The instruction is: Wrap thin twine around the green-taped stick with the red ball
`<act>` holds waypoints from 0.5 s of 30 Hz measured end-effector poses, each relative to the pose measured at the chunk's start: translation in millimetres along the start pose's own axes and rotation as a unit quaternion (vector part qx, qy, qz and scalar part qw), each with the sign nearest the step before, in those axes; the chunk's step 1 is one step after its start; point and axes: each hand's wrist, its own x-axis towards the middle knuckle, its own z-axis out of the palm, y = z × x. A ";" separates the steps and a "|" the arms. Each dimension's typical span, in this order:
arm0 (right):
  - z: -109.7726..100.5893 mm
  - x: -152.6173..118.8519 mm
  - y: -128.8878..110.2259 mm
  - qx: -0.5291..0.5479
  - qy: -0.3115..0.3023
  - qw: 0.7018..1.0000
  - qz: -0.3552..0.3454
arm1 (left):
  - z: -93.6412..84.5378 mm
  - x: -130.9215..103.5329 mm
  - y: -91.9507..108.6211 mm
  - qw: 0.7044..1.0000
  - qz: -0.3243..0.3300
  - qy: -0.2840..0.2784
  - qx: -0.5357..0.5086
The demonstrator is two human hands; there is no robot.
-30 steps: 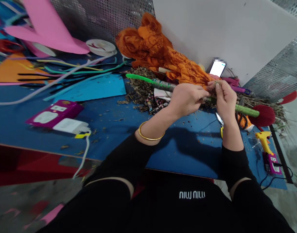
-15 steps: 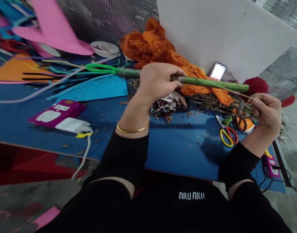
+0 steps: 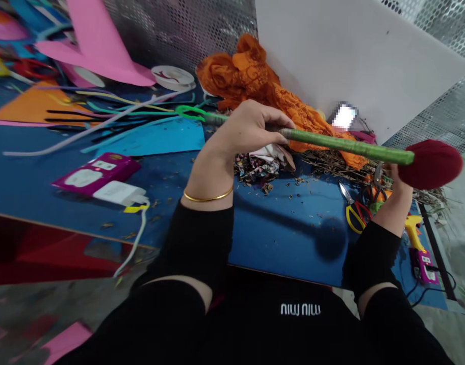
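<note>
"Centrally, what does the left hand [image 3: 251, 128] hold?"
"The green rod [image 3: 342, 146], raised over the table [image 3: 278, 248], with the grip closed around it; a red ball [image 3: 432, 165] marks its right end."
"And the right hand [image 3: 397, 181]?"
"Near the rod's right end, partly hidden; its grip cannot be determined. Orange cloth [image 3: 251, 71] lies beyond the rod, scissors [image 3: 351, 202] on its near side."

1 head-worn view, forward and down
</note>
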 end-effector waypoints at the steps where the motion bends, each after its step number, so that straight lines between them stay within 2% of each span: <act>1: 4.2 -2.0 -2.4 -0.035 0.000 0.999 0.017 | 5.0 0.7 4.6 1.000 0.001 0.006 -0.028; 3: 14.9 -10.7 -14.8 -0.097 -0.015 0.994 0.043 | 16.3 1.5 14.5 0.998 0.001 0.014 -0.063; 5: 30.5 -26.2 -35.6 -0.101 -0.090 0.991 0.016 | 28.3 1.7 23.7 0.996 0.001 0.029 -0.083; 7: 50.8 -47.3 -60.1 -0.010 -0.192 0.980 -0.049 | 38.9 1.5 30.5 0.996 0.008 0.038 -0.086; 9: 71.4 -70.3 -82.9 0.125 -0.256 0.953 -0.099 | 46.0 1.3 34.3 0.996 0.011 0.041 -0.079; 11: 85.5 -90.8 -101.0 0.200 -0.313 0.922 -0.111 | 49.1 1.5 35.1 0.996 0.007 0.049 -0.069; 13: 89.1 -106.1 -114.0 0.204 -0.329 0.915 -0.112 | 49.3 2.0 33.7 0.996 -0.004 0.062 -0.061; 15: 84.4 -115.5 -123.4 0.175 -0.261 0.938 -0.146 | 48.8 2.8 31.6 0.995 -0.016 0.075 -0.056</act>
